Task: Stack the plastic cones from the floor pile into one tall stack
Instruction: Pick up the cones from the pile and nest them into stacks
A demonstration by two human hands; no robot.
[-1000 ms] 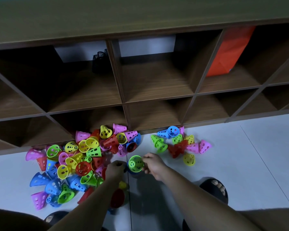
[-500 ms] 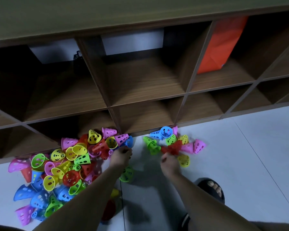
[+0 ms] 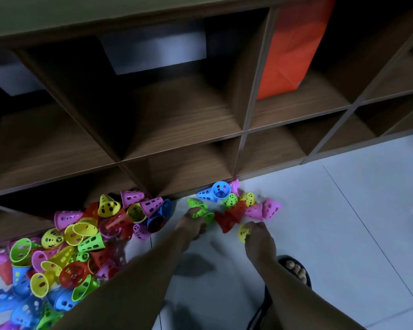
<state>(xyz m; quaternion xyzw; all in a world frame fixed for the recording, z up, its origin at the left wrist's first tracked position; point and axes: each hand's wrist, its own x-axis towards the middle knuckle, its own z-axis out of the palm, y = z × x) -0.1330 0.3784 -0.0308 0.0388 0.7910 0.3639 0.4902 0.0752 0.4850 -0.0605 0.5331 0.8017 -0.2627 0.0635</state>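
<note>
Pinching yellow cone point(image 3: 244, 232) — right hand point(image 3: 260, 238)

You're indoors, in what looks like a home room or a playroom; which of the two can't be told. A low wooden cubby shelf point(image 3: 246, 96) with open square compartments stands on a floor point(image 3: 343, 222) of pale glossy tiles. Bright perforated plastic cones point(image 3: 76, 246) lie heaped there, an orange bag point(image 3: 293, 48) sits in an upper compartment, and your foot wears an open sandal point(image 3: 304, 265).
</note>
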